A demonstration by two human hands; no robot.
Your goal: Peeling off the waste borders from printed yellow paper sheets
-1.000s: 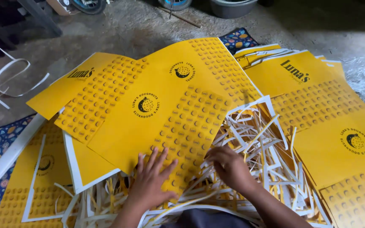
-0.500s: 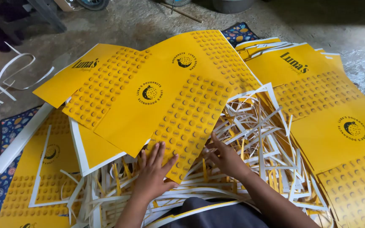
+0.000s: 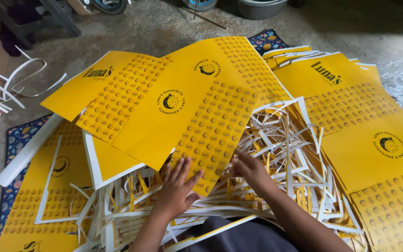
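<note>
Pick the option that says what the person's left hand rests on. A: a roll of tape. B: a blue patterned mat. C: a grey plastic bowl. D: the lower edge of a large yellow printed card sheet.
D: the left hand lies flat, fingers spread, on the lower edge of the yellow printed card sheet, which lies over a heap of white paper offcut strips.

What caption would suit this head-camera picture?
Both hands, left hand and right hand, press a printed yellow die-cut cardboard sheet over white paper offcut strips.
</note>
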